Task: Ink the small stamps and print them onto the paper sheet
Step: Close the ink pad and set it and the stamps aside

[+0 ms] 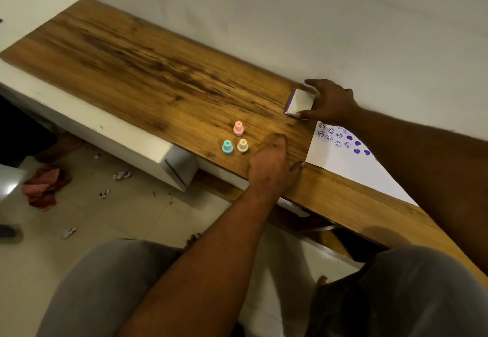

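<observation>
Three small stamps stand upright on the wooden desk [148,77]: a pink stamp [238,128], a teal stamp [227,147] and a cream stamp [242,146]. My left hand [272,167] rests flat on the desk just right of them, fingers apart, holding nothing. My right hand [330,102] grips a white ink pad with a purple edge [301,103] near the wall, thumb and fingers on its sides. The white paper sheet [351,172] lies to the right, printed with purple smiley faces and hearts [343,138]; my right forearm covers part of it.
A white wall runs along the desk's far edge. A white cabinet [148,149] sits below the desk on the left. Paper scraps and a red cloth [43,186] lie on the tiled floor. My knees in grey trousers fill the bottom of the view.
</observation>
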Tool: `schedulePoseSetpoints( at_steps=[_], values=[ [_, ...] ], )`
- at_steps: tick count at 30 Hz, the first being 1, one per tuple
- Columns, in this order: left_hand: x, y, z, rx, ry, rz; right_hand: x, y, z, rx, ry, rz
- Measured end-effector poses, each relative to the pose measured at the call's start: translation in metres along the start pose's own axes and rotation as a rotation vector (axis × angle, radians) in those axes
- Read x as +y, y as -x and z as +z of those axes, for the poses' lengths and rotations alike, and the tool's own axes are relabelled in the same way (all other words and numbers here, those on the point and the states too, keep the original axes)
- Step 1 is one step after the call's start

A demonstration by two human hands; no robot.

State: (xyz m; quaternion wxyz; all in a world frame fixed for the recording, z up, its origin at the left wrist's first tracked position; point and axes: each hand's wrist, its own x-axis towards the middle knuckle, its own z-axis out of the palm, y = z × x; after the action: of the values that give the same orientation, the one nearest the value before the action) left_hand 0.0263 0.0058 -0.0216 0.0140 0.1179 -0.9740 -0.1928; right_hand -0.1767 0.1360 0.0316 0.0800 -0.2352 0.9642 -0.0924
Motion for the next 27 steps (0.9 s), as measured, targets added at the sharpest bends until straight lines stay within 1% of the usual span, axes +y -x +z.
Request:
schedulePoseSetpoints(
  at_steps=[3, 4, 5, 7, 9, 10, 12, 16, 18, 22, 24, 27],
  values=[
    [0.005, -0.013, -0.009, -0.146, -0.047, -0.001, -0.027, 0.012, -0.006, 0.205, -0.101, -0.142],
    [0.008, -0.017, -0.012, -0.189, -0.081, -0.003, -0.041, 0.015, -0.008, 0.236, -0.149, -0.199],
    [0.01, -0.02, -0.014, -0.223, -0.114, 0.001, -0.057, 0.017, -0.01, 0.214, -0.2, -0.249],
    [0.016, -0.023, -0.017, -0.25, -0.204, 0.029, -0.094, 0.021, -0.013, 0.042, -0.238, -0.331],
    [0.019, -0.02, -0.021, -0.258, -0.306, 0.06, -0.127, 0.023, -0.009, -0.136, -0.148, -0.432],
    [0.019, -0.019, -0.02, -0.259, -0.333, 0.079, -0.139, 0.024, -0.005, -0.172, -0.075, -0.478],
    [0.016, -0.018, -0.018, -0.248, -0.354, 0.121, -0.154, 0.025, 0.004, -0.171, 0.033, -0.53],
    [0.014, -0.018, -0.019, -0.239, -0.378, 0.161, -0.162, 0.021, 0.013, -0.172, 0.123, -0.536],
    [0.014, -0.018, -0.018, -0.242, -0.37, 0.156, -0.159, 0.016, 0.017, -0.176, 0.11, -0.502],
    [0.01, -0.015, -0.015, -0.19, -0.219, 0.096, -0.149, 0.0, 0.022, -0.129, -0.029, -0.374],
    [0.008, -0.012, -0.013, -0.15, -0.152, 0.086, -0.141, -0.012, 0.02, -0.097, -0.114, -0.276],
    [0.006, -0.009, -0.008, -0.125, -0.124, 0.083, -0.12, -0.031, 0.016, -0.012, -0.202, -0.146]
  ],
)
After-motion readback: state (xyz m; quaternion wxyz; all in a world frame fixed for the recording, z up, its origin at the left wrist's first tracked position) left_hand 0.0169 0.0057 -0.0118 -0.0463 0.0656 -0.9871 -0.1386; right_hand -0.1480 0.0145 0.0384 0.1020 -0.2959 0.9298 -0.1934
